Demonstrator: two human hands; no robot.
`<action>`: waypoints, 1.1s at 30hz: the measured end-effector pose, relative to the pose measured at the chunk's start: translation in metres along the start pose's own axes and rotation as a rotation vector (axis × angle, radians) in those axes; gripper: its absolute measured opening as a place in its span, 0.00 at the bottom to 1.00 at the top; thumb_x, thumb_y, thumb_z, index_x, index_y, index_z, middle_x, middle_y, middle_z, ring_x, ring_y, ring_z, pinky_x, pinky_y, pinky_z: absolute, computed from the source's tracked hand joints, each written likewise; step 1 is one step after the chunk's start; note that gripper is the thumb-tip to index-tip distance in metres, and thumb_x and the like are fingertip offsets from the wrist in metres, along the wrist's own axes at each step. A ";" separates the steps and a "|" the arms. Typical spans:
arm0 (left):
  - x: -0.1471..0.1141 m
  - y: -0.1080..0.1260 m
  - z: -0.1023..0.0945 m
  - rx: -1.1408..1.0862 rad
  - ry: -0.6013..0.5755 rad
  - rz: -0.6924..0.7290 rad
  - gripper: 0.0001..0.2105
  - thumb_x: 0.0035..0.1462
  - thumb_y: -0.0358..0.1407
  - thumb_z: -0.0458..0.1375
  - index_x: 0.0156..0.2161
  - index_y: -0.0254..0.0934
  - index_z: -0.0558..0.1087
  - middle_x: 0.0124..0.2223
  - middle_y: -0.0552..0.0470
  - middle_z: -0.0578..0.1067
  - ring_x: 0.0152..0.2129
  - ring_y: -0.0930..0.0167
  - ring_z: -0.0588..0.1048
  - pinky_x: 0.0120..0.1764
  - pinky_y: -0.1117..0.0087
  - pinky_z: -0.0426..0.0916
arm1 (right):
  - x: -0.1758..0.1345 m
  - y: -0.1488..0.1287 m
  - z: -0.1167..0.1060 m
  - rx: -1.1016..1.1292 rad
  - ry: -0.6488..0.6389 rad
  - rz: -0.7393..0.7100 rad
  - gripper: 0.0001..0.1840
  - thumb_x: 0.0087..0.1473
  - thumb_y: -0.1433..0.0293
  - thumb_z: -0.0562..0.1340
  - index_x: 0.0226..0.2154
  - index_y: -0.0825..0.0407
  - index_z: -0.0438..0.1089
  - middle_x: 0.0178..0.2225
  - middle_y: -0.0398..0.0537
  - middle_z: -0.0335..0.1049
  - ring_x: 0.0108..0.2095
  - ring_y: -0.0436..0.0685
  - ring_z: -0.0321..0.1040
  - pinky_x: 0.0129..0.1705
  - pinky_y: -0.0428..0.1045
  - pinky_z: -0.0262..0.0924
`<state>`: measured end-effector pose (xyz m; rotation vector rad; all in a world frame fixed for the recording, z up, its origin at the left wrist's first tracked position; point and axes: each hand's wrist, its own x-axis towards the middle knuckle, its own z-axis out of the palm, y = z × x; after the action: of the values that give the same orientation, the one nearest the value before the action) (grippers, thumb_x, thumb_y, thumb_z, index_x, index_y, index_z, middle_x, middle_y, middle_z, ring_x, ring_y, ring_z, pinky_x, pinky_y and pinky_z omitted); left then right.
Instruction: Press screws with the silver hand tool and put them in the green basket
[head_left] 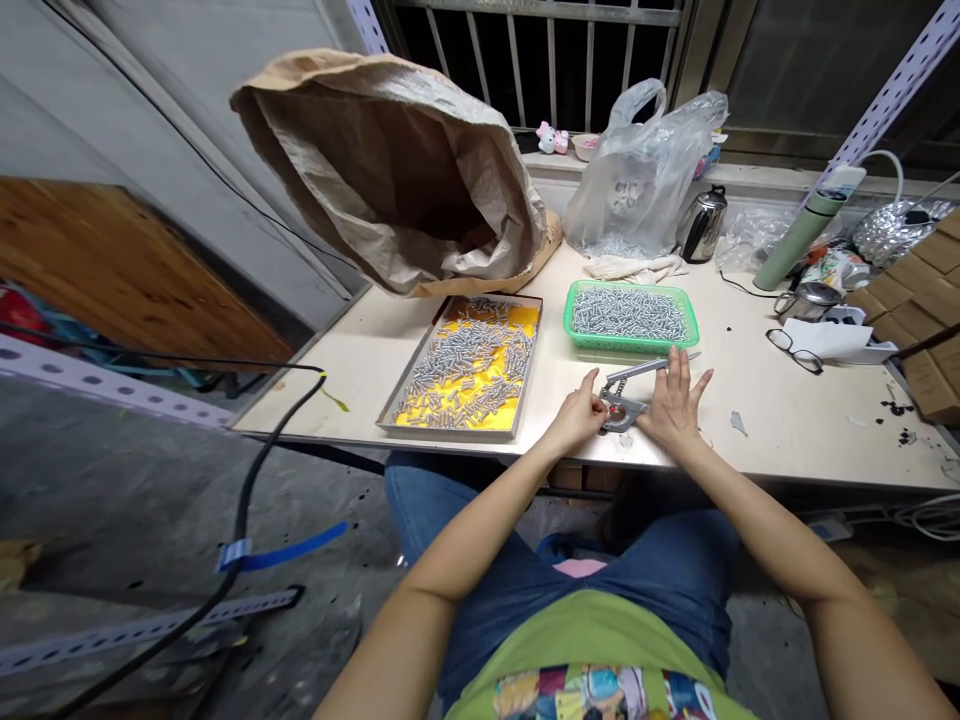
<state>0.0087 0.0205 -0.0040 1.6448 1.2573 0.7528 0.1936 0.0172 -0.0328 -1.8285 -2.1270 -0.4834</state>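
Note:
A small grey metal lever tool (622,411) with a long handle, a spring and a red spot lies near the table's front edge. My left hand (578,414) is at its left end, thumb and fingertips pinched together; whatever is between them is too small to make out. My right hand (673,402) grips the tool's right side, with fingers extended over the long handle and the thumb by the body. Just behind stands a green plastic basket (631,346) full of small silver metal pins or screws. Left of my hands, a shallow tray (457,432) holds many similar pieces on yellow lining.
A large open brown paper sack (315,150) leans over the tray. Farther back are a clear plastic bag (630,190), a metal pitcher (703,225) and a green bottle (799,240). Eyeglasses (795,351) and stacked cardboard boxes (926,300) sit at the right.

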 end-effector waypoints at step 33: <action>-0.014 -0.026 0.010 -0.483 0.391 -0.039 0.29 0.50 0.39 0.63 0.55 0.32 0.61 0.24 0.60 0.70 0.26 0.74 0.72 0.35 0.73 0.65 | 0.013 -0.003 -0.023 -0.031 -0.277 -0.117 0.27 0.56 0.56 0.53 0.45 0.62 0.68 0.37 0.63 0.72 0.40 0.64 0.65 0.39 0.53 0.55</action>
<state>0.0030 0.0056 -0.0314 1.1095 1.2397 1.2849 0.1886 0.0185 -0.0062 -1.8893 -2.4310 -0.3040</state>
